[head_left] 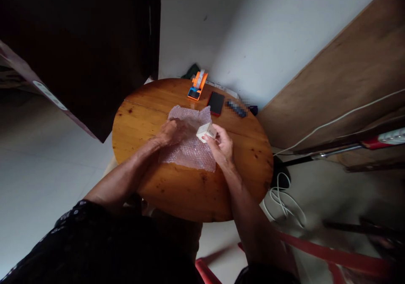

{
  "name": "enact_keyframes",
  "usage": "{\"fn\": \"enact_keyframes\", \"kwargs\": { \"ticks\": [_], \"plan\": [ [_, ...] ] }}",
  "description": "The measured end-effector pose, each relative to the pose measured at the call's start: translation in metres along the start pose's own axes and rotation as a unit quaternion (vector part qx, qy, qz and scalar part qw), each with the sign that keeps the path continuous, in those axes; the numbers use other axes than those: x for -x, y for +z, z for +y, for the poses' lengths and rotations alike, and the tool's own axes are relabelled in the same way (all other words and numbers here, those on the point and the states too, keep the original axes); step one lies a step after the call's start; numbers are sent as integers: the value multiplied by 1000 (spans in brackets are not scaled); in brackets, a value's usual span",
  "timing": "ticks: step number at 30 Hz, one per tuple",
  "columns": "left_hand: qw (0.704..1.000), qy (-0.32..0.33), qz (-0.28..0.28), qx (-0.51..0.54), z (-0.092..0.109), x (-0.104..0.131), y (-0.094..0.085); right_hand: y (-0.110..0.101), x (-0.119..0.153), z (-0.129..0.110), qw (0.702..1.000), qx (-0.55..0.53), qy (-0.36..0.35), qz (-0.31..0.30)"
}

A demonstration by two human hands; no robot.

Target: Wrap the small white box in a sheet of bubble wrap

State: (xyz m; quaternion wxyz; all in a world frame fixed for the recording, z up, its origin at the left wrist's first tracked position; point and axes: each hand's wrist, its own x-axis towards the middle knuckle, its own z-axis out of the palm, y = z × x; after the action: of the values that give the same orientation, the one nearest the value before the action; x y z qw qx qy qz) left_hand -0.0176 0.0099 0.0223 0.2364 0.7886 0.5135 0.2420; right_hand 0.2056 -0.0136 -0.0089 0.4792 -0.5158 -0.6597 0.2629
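A small white box [206,132] is held in my right hand [222,146], thumb on its near side and fingers behind it, above the right part of a sheet of bubble wrap [193,155]. The clear wrap lies spread on the round wooden table. My left hand [172,132] is over the left part of the wrap, left of the box and apart from it. Its fingers are smeared by motion, so their pose and anything in them cannot be made out.
At the table's [136,124] back stand an orange and blue tape dispenser [197,85], a dark flat item with a red edge [216,103] and a blurred dark object [236,108]. White cable [280,195] coils on the floor at right, near a red chair frame [329,250].
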Motion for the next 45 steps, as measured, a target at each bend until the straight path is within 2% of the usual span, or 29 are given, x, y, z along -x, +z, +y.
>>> {"fn": "enact_keyframes", "kwargs": {
  "ticks": [4, 7, 11, 19, 24, 27, 30, 32, 37, 45],
  "plan": [
    [996, 65, -27, -64, 3, 1, 4, 7, 3, 4, 996, 52, -25, -61],
    [991, 90, -40, -87, 3, 1, 6, 7, 2, 9, 995, 51, -27, -81],
    [991, 94, -47, -82, -1, -1, 7, 4, 1, 11, 995, 64, -20, -75],
    [990, 127, -60, 3, -4, 1, 9, 1, 6, -6, 996, 51, -47, -51],
    [991, 110, -53, 46, -3, 2, 10, 0, 7, -11, 993, 39, 6, -109],
    [991, 107, -65, 52, -1, 2, 8, -1, 5, -8, 988, 87, 31, -122],
    [990, 101, -79, 50, 2, 3, 5, -3, 1, -3, 988, 130, 15, -81],
    [991, 95, -79, 46, 5, 4, 4, -4, 0, -1, 991, 121, 2, -63],
    [988, 113, -73, 76, 8, 5, 2, -1, 3, -1, 990, 104, -4, -99],
    [990, 96, -85, 62, 3, 4, 4, 9, 7, -4, 993, 68, -35, -94]
  ]
}}
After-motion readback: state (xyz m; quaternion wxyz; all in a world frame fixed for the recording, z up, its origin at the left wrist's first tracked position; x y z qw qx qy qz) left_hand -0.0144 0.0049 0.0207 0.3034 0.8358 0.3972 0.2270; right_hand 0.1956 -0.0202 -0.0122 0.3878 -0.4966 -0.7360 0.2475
